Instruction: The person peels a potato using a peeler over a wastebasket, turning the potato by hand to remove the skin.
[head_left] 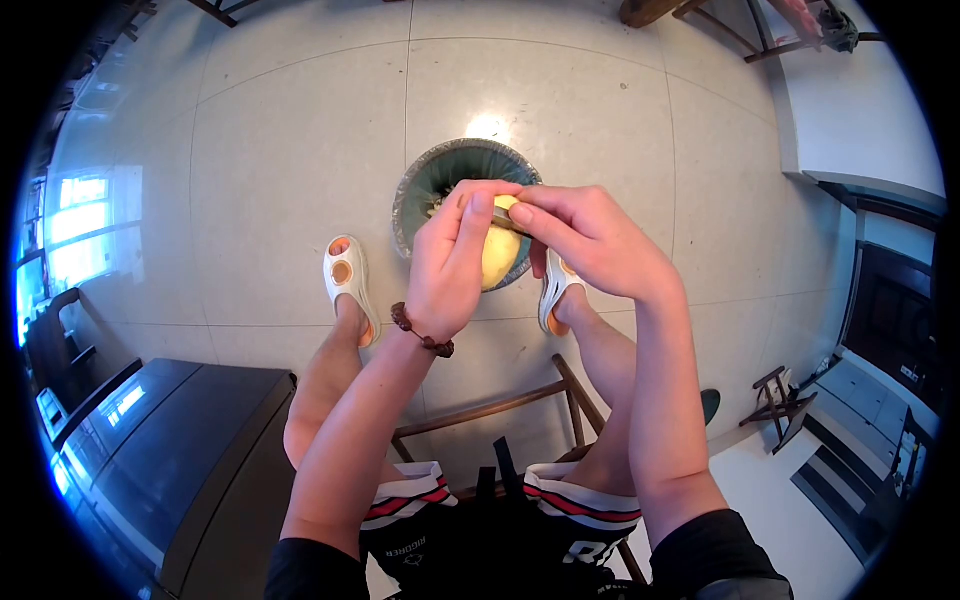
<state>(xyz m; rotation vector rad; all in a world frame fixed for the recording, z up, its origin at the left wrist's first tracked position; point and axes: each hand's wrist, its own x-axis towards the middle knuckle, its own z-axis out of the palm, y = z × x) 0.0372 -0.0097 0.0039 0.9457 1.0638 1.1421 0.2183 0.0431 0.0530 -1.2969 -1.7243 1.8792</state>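
A pale yellow, peeled potato point(497, 255) is held above a round bin point(402, 215). My left hand point(452, 245) is closed around its left side, with the thumb along the top. Across the potato's upper part lies a narrow, dark metal blade point(512, 221); whether it belongs to a peeler or a knife I cannot make out. The fingers of my right hand point(605, 245) pinch this tool, and they hide its handle. Inside the bin is a dark green liner point(465, 165), with small light scraps partly visible behind my left hand.
My feet in white clogs point(345, 275) flank the bin on the tiled floor point(300, 130). A wooden stool rail point(480, 410) runs between my legs. At left stands a dark, glossy table point(170, 440); a small wooden stool point(775, 400) is at right.
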